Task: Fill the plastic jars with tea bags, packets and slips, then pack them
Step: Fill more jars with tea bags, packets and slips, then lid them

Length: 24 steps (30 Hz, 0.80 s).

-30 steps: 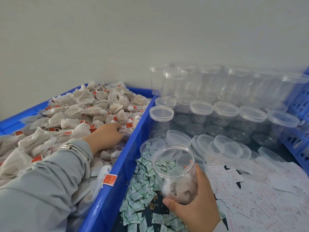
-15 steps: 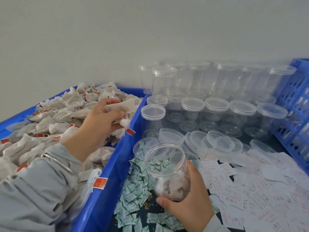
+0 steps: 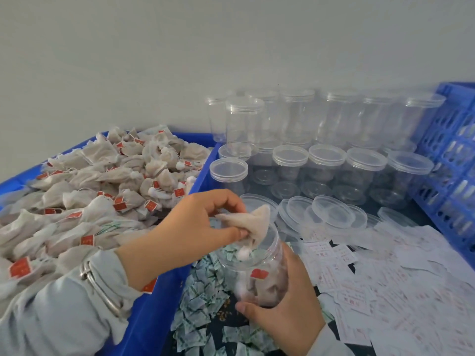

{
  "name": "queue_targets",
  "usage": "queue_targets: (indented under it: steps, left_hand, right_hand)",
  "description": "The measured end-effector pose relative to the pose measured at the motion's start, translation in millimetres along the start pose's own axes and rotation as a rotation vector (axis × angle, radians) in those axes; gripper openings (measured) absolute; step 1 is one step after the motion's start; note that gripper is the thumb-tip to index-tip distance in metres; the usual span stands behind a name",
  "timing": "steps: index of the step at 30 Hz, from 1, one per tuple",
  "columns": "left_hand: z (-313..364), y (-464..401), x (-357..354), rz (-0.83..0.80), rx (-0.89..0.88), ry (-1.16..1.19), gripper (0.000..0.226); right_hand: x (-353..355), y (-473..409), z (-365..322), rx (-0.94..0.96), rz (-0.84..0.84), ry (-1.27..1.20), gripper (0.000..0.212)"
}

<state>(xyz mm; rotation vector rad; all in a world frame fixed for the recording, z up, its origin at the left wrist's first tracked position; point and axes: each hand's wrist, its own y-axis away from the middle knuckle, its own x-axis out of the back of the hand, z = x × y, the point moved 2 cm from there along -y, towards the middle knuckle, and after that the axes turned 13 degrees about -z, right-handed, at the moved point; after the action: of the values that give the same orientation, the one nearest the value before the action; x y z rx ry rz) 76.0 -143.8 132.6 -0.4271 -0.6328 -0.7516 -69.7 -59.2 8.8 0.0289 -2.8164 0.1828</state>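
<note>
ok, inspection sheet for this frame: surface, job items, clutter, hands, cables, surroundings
Surface: dark worktop, mostly covered.
Job's things: open jar, partly filled with tea bags; a tea bag at its mouth; blue bin heaped with tea bags on the left; green packets beside the jar; white slips on the right; lidded empty jars stacked at the back.
Clutter: loose lids; brown crumbs among the packets.
Hands: left hand pinches the tea bag over the jar; right hand grips the jar.
Cables: nothing seen.
Surroundings: plain wall; blue slotted crate on the right.
</note>
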Motion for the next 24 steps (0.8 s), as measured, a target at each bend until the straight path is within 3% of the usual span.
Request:
queue_targets:
  steps: [5,9,12,16,21,24]
  left_hand:
    - [1.2,-0.3,-5.0,-0.003,0.034,-0.080,0.017]
    - [-1.6,-0.8,-2.2,-0.008,0.083,-0.071,0.040]
    - [-3.9,-1.4,2.7,0.039,0.085,-0.066,0.037]
    - [-17.3,-6.2,19.1,0.134,0.124,-0.089,0.006]
    - [-48.3,-5.3,58.7,0.365,0.286,-0.154,0.009]
    - [-67.5,-2.5,76.1,0.424,0.367,-0.274,0.004]
  right_hand:
    - [1.1,-0.2,-0.7,0.011,0.017,-0.006,0.113]
    - [0.8,-1.9,-0.7,0.013,0.002,-0.001,0.108]
    - [-1.2,-2.9,-0.5,0.013,-0.021,-0.014,0.109]
    - [-1.3,-1.6,1.3,0.008,-0.034,-0.038,0.111]
    - [0.1,2.0,4.0,-0.024,-0.038,-0.003,0.122]
    - [0.0,3.0,2.7,-0.023,-0.048,0.006,0.120]
